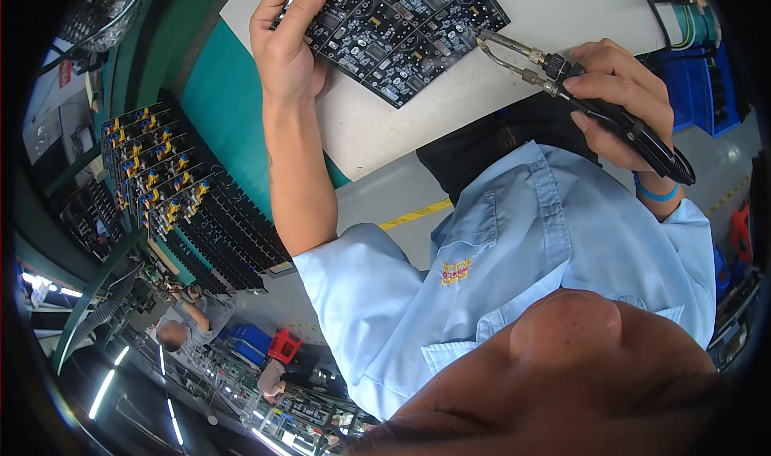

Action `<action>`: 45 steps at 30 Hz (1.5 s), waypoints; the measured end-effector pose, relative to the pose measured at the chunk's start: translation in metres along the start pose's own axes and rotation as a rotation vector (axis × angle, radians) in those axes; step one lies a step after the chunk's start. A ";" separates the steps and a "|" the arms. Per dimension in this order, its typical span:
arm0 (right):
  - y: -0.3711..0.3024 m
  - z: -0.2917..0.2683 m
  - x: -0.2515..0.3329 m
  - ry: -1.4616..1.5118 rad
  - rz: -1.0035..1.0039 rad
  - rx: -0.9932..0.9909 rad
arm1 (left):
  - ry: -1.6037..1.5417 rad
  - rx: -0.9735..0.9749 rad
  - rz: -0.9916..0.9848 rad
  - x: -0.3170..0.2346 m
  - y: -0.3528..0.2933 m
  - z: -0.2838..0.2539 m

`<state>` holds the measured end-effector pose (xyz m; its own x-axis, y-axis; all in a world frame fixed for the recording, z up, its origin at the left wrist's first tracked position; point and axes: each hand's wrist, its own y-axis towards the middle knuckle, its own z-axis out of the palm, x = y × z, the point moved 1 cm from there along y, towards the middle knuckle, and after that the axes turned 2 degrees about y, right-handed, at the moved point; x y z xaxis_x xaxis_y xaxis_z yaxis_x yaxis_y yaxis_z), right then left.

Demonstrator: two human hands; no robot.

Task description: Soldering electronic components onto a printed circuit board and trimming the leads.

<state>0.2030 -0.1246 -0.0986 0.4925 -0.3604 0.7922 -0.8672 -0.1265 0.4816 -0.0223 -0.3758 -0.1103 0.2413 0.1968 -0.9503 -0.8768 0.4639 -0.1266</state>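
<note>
My left hand (291, 46) grips the left edge of a black printed circuit board panel (393, 42), thumb on top. The panel is divided into several like sections full of small components, and it is tilted above a white work surface (365, 135). In my right hand (630, 91) is a black-handled soldering iron (622, 127), fingers wrapped round its grip. A thin bent metal tube runs beside its shaft, and the two meet at the tip, which is at the panel's right part. Whether the tip touches the panel, I cannot tell.
A green mat (221, 107) borders the white surface on the left. Beyond it stands a black slotted rack (221, 223) with upright boards bearing yellow and blue parts (152, 163). Blue bins (711, 95) are at far right. Other people (189, 327) work in the lower-left background.
</note>
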 end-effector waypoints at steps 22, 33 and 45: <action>0.009 -0.021 -0.055 -0.145 0.417 -0.645 | 0.001 -0.046 -0.090 0.002 0.006 -0.002; 0.012 0.004 -0.050 -0.092 0.113 -0.456 | 0.020 -0.070 -0.110 0.001 0.007 0.001; -0.003 -0.003 -0.053 -0.098 0.158 -0.359 | 0.002 -0.077 -0.133 0.000 0.005 0.003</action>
<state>0.1796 -0.1022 -0.1406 0.3313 -0.4380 0.8357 -0.8422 0.2621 0.4712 -0.0258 -0.3706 -0.1097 0.3565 0.1366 -0.9243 -0.8667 0.4177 -0.2726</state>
